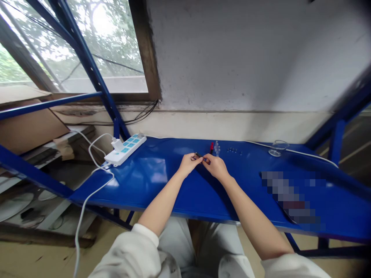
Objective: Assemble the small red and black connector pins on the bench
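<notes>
Over the middle of the blue tabletop (162, 181), my left hand (189, 162) pinches a small dark part (198, 155) between thumb and fingers. My right hand (215, 165) meets it from the other side, its fingertips closed at the right end of that same part. The part is too small to name, and the fingers cover much of it. Just beyond my right hand are a red-and-black piece (211, 147) and several clear plastic tubes (216, 148). Tiny pieces (232, 150) lie scattered to their right.
A white power strip (126, 150) with a plug in it lies at the left; its cable (82, 216) hangs over the edge. A clear round container (275, 152) is at the back right. A blurred-out dark flat object (290, 200) lies front right. Blue frame posts (95, 73) flank the table.
</notes>
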`<state>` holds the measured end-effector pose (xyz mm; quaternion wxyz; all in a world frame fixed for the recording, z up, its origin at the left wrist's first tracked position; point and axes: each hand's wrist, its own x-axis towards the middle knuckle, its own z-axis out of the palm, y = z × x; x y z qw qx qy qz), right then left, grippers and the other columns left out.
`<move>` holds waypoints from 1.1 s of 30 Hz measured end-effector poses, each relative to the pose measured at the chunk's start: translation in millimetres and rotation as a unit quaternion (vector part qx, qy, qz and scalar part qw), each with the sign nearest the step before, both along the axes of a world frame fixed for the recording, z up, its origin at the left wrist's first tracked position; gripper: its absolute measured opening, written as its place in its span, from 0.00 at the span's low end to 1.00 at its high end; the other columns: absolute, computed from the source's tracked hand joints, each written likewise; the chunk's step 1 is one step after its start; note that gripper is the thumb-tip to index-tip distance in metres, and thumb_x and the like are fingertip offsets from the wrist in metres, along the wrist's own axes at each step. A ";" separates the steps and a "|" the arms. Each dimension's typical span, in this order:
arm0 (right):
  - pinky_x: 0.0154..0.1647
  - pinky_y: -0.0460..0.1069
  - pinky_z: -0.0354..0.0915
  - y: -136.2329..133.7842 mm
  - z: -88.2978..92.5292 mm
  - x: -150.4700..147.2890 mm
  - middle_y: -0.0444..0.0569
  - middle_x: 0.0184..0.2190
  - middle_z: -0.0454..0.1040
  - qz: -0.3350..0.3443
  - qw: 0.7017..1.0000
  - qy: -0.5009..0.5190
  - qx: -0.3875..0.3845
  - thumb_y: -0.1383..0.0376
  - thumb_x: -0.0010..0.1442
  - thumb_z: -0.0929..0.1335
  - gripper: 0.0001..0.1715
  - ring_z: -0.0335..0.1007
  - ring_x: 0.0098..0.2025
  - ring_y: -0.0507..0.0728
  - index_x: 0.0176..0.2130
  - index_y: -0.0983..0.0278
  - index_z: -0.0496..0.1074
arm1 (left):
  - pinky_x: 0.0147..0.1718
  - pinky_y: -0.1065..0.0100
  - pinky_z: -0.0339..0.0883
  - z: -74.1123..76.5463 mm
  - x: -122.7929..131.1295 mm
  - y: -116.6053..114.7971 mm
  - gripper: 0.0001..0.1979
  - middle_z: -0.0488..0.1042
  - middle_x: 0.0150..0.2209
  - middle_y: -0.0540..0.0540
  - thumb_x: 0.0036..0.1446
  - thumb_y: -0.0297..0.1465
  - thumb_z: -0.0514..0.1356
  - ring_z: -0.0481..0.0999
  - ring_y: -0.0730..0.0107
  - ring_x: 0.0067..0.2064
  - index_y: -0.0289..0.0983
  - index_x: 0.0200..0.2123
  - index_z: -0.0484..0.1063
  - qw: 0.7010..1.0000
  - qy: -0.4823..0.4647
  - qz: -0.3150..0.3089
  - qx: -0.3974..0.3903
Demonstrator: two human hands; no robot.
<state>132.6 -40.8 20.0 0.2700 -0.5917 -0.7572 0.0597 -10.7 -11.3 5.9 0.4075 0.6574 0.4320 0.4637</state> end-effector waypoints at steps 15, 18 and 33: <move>0.28 0.44 0.56 -0.1 2.4 3.4 0.45 0.29 0.74 0.000 1.000 -0.006 -0.022 0.58 0.57 0.59 0.16 0.69 0.29 0.51 0.40 0.60 0.70 | 0.40 0.58 0.56 5.1 -56.9 19.9 0.06 0.75 0.30 0.45 0.47 0.34 0.56 0.72 0.59 0.36 0.38 0.25 0.69 0.882 0.359 0.303 -0.024; 0.29 0.44 0.57 -1.1 5.4 5.7 0.45 0.28 0.74 -0.036 0.999 -0.009 -0.001 0.58 0.58 0.58 0.16 0.69 0.30 0.52 0.38 0.60 0.70 | 0.40 0.58 0.56 4.0 -56.5 21.0 0.06 0.75 0.31 0.45 0.46 0.34 0.56 0.72 0.59 0.36 0.38 0.26 0.69 0.878 0.371 0.302 -0.026; 0.31 0.49 0.61 8.2 0.8 35.3 0.56 0.35 0.72 -0.215 0.961 -0.101 -0.145 0.59 0.56 0.60 0.16 0.70 0.37 0.60 0.38 0.66 0.69 | 0.43 0.55 0.56 6.9 -55.6 15.3 0.14 0.72 0.40 0.41 0.44 0.37 0.60 0.67 0.53 0.46 0.38 0.35 0.67 0.874 0.355 0.330 -0.034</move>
